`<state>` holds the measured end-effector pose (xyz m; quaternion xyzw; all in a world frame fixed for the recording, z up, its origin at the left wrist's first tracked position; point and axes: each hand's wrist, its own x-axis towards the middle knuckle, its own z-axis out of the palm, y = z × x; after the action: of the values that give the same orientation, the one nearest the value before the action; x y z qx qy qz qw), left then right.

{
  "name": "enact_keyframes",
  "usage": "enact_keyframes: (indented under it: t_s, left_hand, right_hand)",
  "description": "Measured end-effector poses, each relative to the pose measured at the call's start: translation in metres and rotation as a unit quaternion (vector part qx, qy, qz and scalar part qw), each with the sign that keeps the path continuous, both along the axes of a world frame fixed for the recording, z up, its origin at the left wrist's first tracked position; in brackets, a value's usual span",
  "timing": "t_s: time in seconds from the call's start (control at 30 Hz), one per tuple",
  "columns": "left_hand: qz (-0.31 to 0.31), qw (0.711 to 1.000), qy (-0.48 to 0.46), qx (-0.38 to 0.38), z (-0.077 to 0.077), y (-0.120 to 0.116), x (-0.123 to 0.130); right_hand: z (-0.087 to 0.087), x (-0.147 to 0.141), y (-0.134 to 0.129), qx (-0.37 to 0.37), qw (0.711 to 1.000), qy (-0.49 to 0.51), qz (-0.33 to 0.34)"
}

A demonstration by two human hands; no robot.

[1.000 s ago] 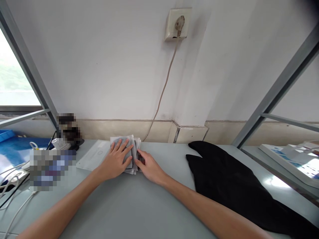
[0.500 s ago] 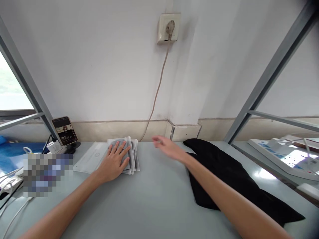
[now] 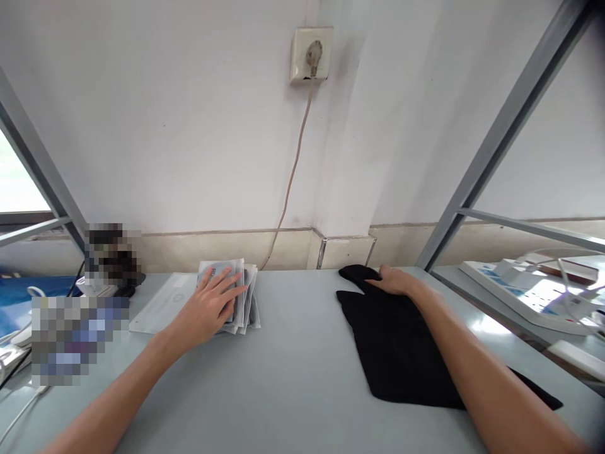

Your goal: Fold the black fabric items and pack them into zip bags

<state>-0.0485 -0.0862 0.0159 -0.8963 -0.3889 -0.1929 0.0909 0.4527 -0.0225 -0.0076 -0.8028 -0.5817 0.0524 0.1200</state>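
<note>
My left hand [image 3: 212, 309] lies with fingers apart on a stack of clear plastic packets [image 3: 250, 302] with grey contents, some print showing on the top one. A flat whitish plastic bag [image 3: 163, 302] extends from under the stack to the left. At the right, my right hand [image 3: 396, 280] is at the far edge of a black cloth piece [image 3: 401, 353], its thumb over the fabric and its other fingers partly hidden. The cloth lies flat, with a notch in its left side, and my right forearm crosses over it.
The grey table [image 3: 293, 378] meets a wall with a plugged-in socket [image 3: 312, 55] and hanging cord. Metal frame bars rise on both sides. A power strip [image 3: 520, 296] with cables stands at the far right; cables, a charger [image 3: 97, 285] and blurred items occupy the left.
My right hand has moved right, from above the middle of the table to the far edge of the black cloth. My left hand stays on the packets; its fingers have shifted slightly. The view turned slightly.
</note>
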Motion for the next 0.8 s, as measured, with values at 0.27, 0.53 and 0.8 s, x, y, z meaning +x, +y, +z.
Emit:
enact_keyframes:
  t_s: [0.27,0.53,0.8]
  left_hand:
    - [-0.242,0.970,-0.002,0.000,0.002,-0.060,0.056]
    - [-0.248,0.964,0.055,-0.075,-0.021,-0.065,0.071]
    - [-0.134,0.987,0.046,-0.080,-0.020,-0.049,0.092]
  right_hand:
    - [-0.005,-0.110,-0.002,-0.041,0.975,0.184,0.116]
    - [0.004,-0.104,-0.007,0.009,0.929,0.358,0.098]
    - [0.015,-0.085,-0.005,0.028,0.883,0.442,0.157]
